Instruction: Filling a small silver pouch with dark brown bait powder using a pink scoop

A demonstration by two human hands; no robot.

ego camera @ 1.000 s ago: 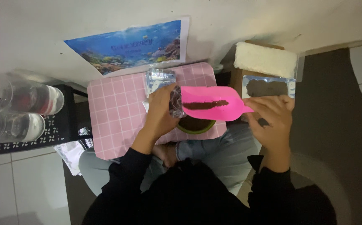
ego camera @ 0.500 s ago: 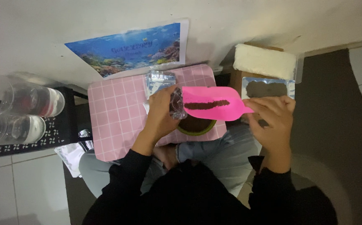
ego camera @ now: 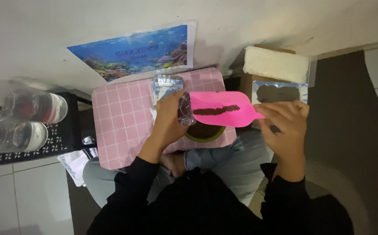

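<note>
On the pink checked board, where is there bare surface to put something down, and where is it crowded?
The pink checked board lies bare on its left half, between its left edge and the silver pouch. The right half is crowded: left hand with a small clear bag, pink scoop held by the right hand, green-rimmed bowl below.

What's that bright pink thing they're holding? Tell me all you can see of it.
The pink scoop looks like smooth plastic, wide and shallow. It lies nearly level above a green bowl, with a line of dark brown powder along it. The right hand grips its narrow end; the left hand holds a small clear bag at its wide end.
</note>
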